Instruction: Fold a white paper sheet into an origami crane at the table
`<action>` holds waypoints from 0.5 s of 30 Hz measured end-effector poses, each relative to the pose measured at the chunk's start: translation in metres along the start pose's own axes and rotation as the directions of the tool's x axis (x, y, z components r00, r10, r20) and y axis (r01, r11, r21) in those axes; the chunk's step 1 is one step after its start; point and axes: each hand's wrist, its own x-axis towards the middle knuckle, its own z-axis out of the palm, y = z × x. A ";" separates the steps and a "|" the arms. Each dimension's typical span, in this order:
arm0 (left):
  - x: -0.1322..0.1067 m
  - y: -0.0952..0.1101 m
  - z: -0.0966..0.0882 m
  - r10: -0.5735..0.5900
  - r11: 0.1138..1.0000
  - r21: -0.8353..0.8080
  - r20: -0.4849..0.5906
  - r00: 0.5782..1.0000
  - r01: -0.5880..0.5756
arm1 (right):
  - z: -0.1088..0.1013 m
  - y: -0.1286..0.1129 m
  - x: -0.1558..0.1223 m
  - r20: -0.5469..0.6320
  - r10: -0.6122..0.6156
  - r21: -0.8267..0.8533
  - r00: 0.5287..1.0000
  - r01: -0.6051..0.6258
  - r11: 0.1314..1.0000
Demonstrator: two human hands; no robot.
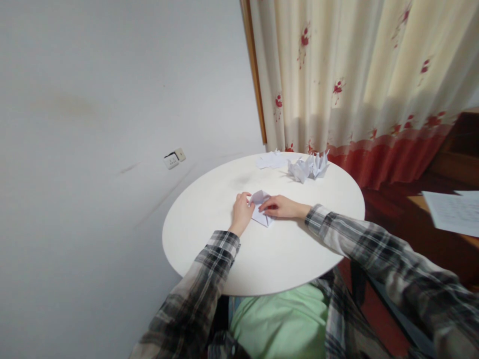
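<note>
Left hand (242,213) and right hand (280,206) pinch folded paper (259,215), seemingly mid-fold, the next move likely calling for careful creasing.

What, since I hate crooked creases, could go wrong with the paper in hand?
The small folded white paper could crease askew if the left hand or right hand slips, as both touch it. A forward sweep of the right arm might topple the pointed white paper figures on the round white table.
</note>
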 end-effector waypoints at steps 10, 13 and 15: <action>-0.001 0.001 0.000 0.009 0.999 -0.045 -0.041 0.999 -0.011 | 0.001 0.002 0.000 -0.006 -0.009 0.024 1.000 0.009 1.000; -0.001 0.003 -0.001 0.026 0.997 -0.074 -0.058 0.998 -0.030 | 0.001 0.002 0.000 -0.015 -0.002 0.021 1.000 0.002 1.000; -0.001 0.004 -0.002 0.045 0.995 -0.090 -0.068 0.997 -0.051 | 0.001 0.002 0.000 -0.017 0.001 0.022 1.000 -0.001 1.000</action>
